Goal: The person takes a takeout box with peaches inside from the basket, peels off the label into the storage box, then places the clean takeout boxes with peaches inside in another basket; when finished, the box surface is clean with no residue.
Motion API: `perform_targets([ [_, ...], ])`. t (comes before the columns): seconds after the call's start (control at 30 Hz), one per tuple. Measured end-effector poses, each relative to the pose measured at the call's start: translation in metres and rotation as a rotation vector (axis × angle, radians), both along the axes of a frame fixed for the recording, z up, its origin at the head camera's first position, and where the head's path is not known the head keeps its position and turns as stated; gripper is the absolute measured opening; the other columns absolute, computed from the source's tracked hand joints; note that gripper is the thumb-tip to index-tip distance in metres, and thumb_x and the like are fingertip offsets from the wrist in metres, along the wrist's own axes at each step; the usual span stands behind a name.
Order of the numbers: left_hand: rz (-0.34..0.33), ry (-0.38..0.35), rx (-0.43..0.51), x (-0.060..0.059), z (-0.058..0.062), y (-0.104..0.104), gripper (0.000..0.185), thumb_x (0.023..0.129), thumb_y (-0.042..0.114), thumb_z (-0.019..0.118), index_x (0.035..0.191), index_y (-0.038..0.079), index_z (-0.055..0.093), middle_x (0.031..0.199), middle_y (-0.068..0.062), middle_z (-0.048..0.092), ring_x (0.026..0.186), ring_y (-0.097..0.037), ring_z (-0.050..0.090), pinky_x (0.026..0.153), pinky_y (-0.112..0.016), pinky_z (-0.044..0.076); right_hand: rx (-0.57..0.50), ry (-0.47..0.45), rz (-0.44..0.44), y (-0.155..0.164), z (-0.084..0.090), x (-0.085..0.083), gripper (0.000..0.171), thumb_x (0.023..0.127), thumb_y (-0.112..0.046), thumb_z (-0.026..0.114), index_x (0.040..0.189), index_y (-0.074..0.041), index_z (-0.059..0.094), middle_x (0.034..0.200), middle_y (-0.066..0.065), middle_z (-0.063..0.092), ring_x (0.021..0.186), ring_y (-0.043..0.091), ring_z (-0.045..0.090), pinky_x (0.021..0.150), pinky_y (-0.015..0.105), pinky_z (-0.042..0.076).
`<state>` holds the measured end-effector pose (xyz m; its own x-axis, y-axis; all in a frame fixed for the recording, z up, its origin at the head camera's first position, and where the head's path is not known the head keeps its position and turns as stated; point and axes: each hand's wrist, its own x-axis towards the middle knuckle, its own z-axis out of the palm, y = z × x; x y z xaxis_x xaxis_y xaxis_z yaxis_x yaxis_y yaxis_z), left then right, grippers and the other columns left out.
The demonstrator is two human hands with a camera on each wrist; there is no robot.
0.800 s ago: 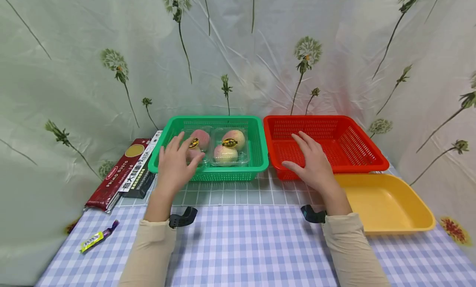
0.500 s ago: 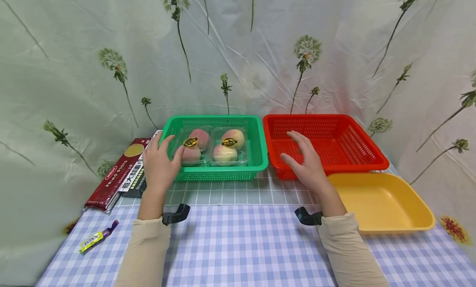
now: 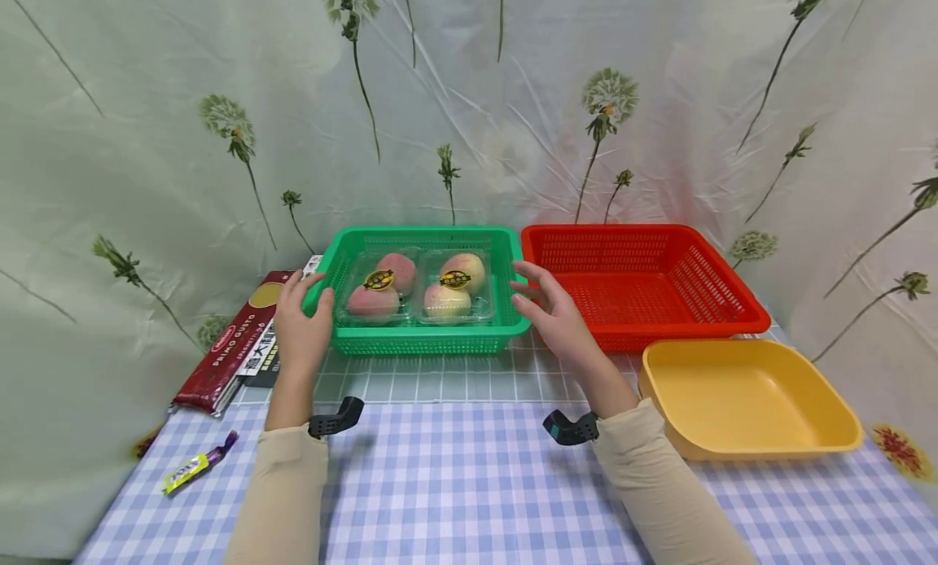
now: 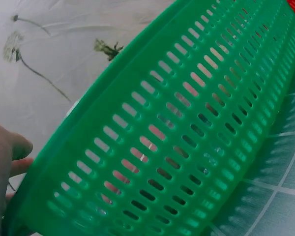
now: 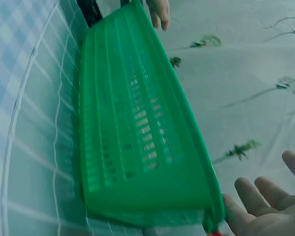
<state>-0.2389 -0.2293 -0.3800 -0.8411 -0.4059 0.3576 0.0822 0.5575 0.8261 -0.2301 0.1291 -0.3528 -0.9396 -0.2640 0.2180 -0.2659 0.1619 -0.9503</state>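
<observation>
Blue-checked cloth [image 3: 454,483] is covering the near table, with a wrapped sweet [image 3: 198,466] lying at left. Farther on, the left hand [image 3: 302,330] and right hand [image 3: 563,325], fingers spread, are flanking the green basket [image 3: 428,342]; whether they touch it, I cannot tell. A red pack [image 3: 233,347] is reading "PRIMO GUSTO". Inside the basket, two fruit boxes [image 3: 377,295] are bearing illegible black-and-gold labels. Dandelion-printed curtain [image 3: 506,142] is hanging behind.

Right hand [image 5: 273,219] beside blurred green basket [image 5: 137,194], perhaps touching rim [image 5: 214,187].
</observation>
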Motion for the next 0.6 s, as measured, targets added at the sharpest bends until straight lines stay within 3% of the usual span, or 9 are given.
perform_targets([
  [0.13, -0.01, -0.063, 0.089, -0.001, -0.006, -0.007, 0.042, 0.102, 0.026, 0.054, 0.142, 0.013, 0.057, 0.162, -0.01, 0.034, 0.154, -0.031, 0.021, 0.122, -0.06, 0.019, 0.0, -0.067, 0.001, -0.016, 0.001, -0.014, 0.053, 0.103, -0.033, 0.054, 0.153, -0.027, 0.036, 0.163, 0.006, 0.031, 0.149, 0.03, 0.034, 0.118, 0.057, 0.031],
  [0.37, -0.065, -0.135, 0.316, -0.001, -0.011, -0.015, 0.043, 0.103, 0.027, 0.051, 0.146, 0.017, 0.053, 0.156, -0.005, 0.044, 0.14, -0.025, 0.044, 0.117, -0.047, 0.036, 0.023, -0.215, -0.075, -0.039, 0.01, -0.041, 0.06, 0.101, -0.051, 0.05, 0.153, -0.026, 0.035, 0.16, 0.009, 0.033, 0.148, 0.031, 0.034, 0.117, 0.054, 0.035],
  [0.6, -0.112, -0.06, 0.449, -0.005, -0.025, -0.019, 0.037, 0.104, 0.02, 0.047, 0.136, 0.007, 0.059, 0.151, -0.005, 0.048, 0.141, -0.017, 0.038, 0.117, -0.041, 0.029, 0.164, -0.197, -0.113, -0.061, 0.004, -0.058, 0.06, 0.102, -0.047, 0.05, 0.155, -0.022, 0.033, 0.164, 0.013, 0.026, 0.149, 0.037, 0.03, 0.117, 0.057, 0.032],
])
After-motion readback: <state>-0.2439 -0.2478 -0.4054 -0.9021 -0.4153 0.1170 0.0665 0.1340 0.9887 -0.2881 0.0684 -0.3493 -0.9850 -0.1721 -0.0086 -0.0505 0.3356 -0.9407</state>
